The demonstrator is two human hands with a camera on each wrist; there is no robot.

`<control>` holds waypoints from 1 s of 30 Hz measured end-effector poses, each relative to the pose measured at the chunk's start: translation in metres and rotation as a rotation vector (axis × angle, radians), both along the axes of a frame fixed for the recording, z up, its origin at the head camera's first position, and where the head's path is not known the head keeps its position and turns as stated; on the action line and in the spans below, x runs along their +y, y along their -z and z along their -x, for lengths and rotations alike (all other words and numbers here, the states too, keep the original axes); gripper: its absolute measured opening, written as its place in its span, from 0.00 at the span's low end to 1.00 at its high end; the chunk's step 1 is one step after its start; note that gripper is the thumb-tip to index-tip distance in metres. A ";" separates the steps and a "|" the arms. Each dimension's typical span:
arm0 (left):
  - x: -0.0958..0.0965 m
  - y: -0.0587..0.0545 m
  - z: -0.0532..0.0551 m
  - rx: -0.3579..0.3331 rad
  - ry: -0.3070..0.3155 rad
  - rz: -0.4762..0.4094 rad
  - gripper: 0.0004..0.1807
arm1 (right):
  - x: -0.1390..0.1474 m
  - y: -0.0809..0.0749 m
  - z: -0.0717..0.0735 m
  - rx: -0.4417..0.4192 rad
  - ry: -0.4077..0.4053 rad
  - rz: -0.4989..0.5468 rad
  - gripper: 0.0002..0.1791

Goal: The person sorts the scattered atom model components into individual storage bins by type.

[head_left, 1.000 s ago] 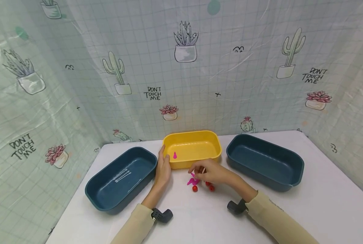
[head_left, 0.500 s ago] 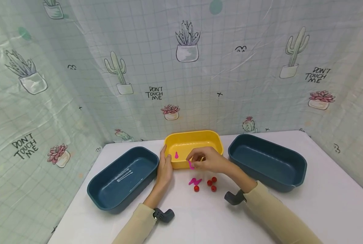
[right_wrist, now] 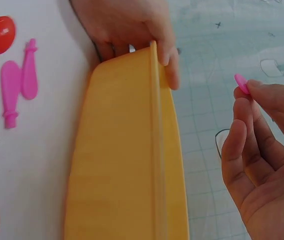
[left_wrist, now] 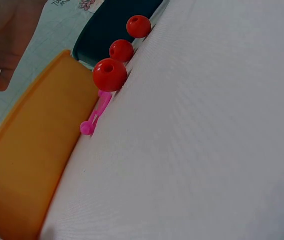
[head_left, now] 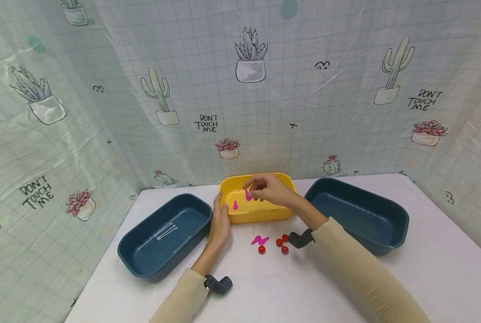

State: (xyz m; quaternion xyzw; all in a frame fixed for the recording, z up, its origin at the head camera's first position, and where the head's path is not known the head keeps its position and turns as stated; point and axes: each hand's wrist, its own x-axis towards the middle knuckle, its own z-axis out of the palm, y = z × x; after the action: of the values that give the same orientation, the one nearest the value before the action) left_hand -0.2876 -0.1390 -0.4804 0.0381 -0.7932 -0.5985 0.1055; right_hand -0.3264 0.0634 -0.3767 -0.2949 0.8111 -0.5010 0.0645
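My right hand (head_left: 266, 189) is above the yellow bin (head_left: 260, 216) and pinches a small pink paddle-shaped plastic piece (head_left: 248, 194) between thumb and fingertips. In the right wrist view that pink piece (right_wrist: 241, 84) shows only in part. My left hand (head_left: 219, 224) holds the bin's left end, thumb at the rim and fingers along the outer side. Inside the bin lies another pink piece (head_left: 235, 205). Two flat pink pieces (right_wrist: 29, 75) rest on the table in front of the bin, beside several red beads (head_left: 285, 250) with holes.
To the left stands a dark blue bin (head_left: 137, 264) with several thin white sticks (head_left: 167, 231) in it. Another dark blue bin (head_left: 404, 226) is at the right, close to the yellow one. A patterned curtain (head_left: 192, 80) hangs behind the white table (head_left: 264, 291).
My right hand has picked up a pink piece from the table group and carried it up and forward over the yellow bin. My left hand stays at the bin's end.
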 end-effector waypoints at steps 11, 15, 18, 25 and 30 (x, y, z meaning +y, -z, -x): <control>-0.001 0.001 0.000 0.001 0.001 0.003 0.30 | -0.014 0.004 0.031 -0.054 0.001 -0.010 0.15; 0.000 0.001 -0.001 0.008 -0.001 0.006 0.30 | -0.020 0.010 0.043 -0.085 0.021 -0.023 0.15; 0.000 -0.001 -0.001 0.019 -0.001 0.004 0.30 | -0.025 0.015 0.051 -0.112 0.042 -0.029 0.16; 0.000 0.002 0.001 0.018 -0.003 0.010 0.30 | -0.033 0.024 0.062 -0.200 0.098 -0.046 0.16; -0.001 0.003 0.002 0.027 -0.003 0.010 0.30 | -0.036 0.033 0.066 -0.256 0.122 -0.075 0.14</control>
State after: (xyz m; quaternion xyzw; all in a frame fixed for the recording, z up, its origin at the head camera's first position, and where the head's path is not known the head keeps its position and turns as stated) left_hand -0.2896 -0.1400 -0.4832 0.0306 -0.7946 -0.5949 0.1174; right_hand -0.3920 0.0277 -0.4097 -0.1764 0.8309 -0.5066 0.1478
